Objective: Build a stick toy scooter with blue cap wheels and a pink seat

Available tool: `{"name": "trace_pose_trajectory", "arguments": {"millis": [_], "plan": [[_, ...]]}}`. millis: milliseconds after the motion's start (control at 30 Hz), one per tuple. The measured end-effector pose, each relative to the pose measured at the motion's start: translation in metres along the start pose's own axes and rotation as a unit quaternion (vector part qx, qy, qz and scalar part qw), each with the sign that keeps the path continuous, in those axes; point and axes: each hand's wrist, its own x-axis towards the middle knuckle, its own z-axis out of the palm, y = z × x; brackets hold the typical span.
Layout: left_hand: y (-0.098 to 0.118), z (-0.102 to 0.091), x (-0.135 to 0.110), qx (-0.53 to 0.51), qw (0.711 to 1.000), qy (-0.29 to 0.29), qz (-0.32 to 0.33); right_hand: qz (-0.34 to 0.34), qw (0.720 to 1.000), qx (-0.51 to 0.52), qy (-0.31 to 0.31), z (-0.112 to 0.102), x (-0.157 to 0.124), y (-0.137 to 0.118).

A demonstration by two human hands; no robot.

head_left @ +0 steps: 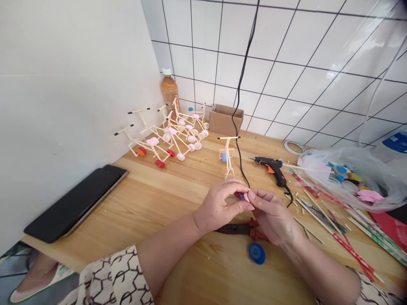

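Observation:
My left hand (222,205) and my right hand (274,216) meet over the middle of the table, fingertips pinched together on a small pink piece (246,197). A bit of blue shows beside it, mostly hidden by the fingers. Just beyond my hands stands a small tricycle-like frame of thin wooden sticks (227,154) with a blue part low on it and a dark-tipped handlebar. Under my hands lie pliers (234,229) with dark jaws and reddish handles, partly covered. A blue bottle cap (257,253) rests nearer to me, below my right hand.
Several stick tricycles (172,131) with cap wheels stand back left, by a drink bottle (170,91) and cardboard box (225,120). A glue gun (271,167), scissors (321,215), loose sticks and a plastic bag of caps (346,169) lie right. A phone (78,199) lies left.

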Motion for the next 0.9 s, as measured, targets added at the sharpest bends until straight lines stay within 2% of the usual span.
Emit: {"name": "trace_pose_trajectory", "arguments": {"millis": [200,433,567,667,800,900], "plan": [[0.0003,-0.0043,0.0031,-0.013,1.000,0.011,-0.025,0.003,0.999,-0.006,-0.033,-0.0032,0.0006,-0.0016],[0.0002,-0.0052,0.0020,0.022,0.999,-0.031,0.017,0.012,0.998,-0.029,-0.050,-0.0037,-0.0004,0.0006],[-0.0006,-0.0040,0.0007,0.029,0.998,-0.045,0.037,0.005,0.999,-0.024,-0.022,-0.0019,-0.0016,0.0027],[0.0002,-0.0046,0.0019,0.015,0.999,-0.040,0.025,0.006,0.999,-0.025,-0.018,-0.0019,-0.0015,0.0009],[0.0019,-0.0078,0.0051,0.007,1.000,-0.026,-0.010,-0.001,0.998,-0.036,-0.051,-0.0042,0.0005,-0.0046],[0.0017,-0.0095,0.0060,0.013,1.000,-0.028,-0.007,0.001,0.997,-0.055,-0.055,-0.0051,0.0009,-0.0070]]}}
